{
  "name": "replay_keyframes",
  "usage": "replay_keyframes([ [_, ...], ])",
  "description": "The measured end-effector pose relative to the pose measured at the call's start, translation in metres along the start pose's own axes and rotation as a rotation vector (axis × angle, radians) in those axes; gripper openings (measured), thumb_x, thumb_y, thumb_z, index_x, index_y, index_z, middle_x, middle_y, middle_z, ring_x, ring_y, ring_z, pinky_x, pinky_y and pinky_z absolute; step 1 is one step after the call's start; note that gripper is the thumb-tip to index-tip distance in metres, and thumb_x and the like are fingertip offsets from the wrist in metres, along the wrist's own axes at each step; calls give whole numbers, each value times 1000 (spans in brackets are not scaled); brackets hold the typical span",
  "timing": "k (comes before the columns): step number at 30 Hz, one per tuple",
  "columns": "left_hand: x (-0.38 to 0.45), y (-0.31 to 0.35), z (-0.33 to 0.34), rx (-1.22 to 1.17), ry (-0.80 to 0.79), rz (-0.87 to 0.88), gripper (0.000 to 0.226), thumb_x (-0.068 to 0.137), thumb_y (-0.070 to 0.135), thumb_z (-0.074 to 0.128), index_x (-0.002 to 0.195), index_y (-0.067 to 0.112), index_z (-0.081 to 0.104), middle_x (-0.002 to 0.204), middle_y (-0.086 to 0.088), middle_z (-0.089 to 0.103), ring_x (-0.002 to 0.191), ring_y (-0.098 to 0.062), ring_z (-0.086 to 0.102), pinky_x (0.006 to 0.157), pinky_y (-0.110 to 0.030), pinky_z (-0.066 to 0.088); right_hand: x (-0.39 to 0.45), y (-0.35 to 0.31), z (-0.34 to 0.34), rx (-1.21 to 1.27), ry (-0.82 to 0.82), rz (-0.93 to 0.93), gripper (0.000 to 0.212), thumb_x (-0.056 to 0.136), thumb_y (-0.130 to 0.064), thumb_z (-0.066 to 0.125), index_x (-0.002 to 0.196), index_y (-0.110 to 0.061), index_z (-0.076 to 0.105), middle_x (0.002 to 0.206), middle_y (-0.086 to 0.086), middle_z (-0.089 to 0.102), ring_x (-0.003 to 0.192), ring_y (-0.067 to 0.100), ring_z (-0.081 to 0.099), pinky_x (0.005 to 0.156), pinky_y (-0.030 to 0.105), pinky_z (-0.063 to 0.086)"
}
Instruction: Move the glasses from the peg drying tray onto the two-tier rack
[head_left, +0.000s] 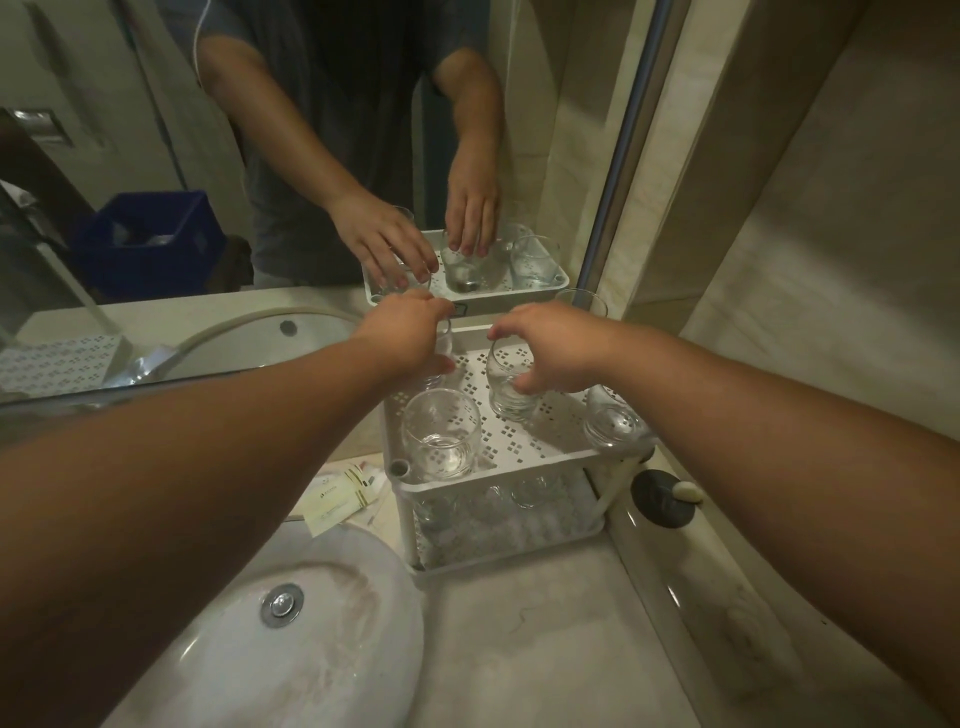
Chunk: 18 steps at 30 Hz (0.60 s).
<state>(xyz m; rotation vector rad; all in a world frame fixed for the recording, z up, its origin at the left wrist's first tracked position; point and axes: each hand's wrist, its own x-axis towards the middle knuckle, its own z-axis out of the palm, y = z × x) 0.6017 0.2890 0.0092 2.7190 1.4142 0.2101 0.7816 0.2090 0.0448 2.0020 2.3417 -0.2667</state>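
Hands (410, 338) gripping glasses (506, 382), packet (332, 501) print unreadable

Dim bathroom: mirror (156, 130), marble counter (545, 649), white basin (218, 649)

No text can be read anywhere. The only printed matter lies on the tabletop between the sink and the rack: a few small paper sachets (347, 491) carrying a tiny dark logo and fine lines of print (all too small and blurred to make out a single word). One of them shows short olive-coloured stripes and a spot of red, but no legible letters or numbers. A small dark rectangle (460, 310) sits on the white rack's far rim by the mirror; whether it is a label cannot be told, and nothing on it can be read.
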Motion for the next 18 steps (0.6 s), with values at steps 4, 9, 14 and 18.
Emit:
replay_keyframes([
  [4,3,-4,-1,-23,-12,-1,71,76,44,80,138,26,52,140,-5,51,125,-28,49,101,-42,45,0,-1,6,28,18,9,69,82,-24,73,143,-27,42,142,-3,43,119,18,48,80,24,40],
  [9,7,-7,-4,-86,-41,-7,68,73,49,81,132,29,53,134,-4,53,118,-24,52,97,-41,49,-1,0,5,76,40,28,70,80,-22,75,142,-27,44,141,-3,44,119,18,49,82,24,42],
  [14,8,-12,-1,-179,-41,3,68,80,55,72,139,29,50,142,-6,49,126,-26,49,100,-38,41,0,-1,8,82,47,33,72,80,-20,75,143,-27,41,144,-2,43,124,19,47,86,23,38],
  [18,2,-15,-8,-493,83,-63,57,93,56,55,142,27,50,149,-4,47,134,-22,45,104,-39,38,-7,-3,1,115,84,24,80,76,-25,82,144,-29,40,148,-3,42,131,18,43,96,24,36],
])
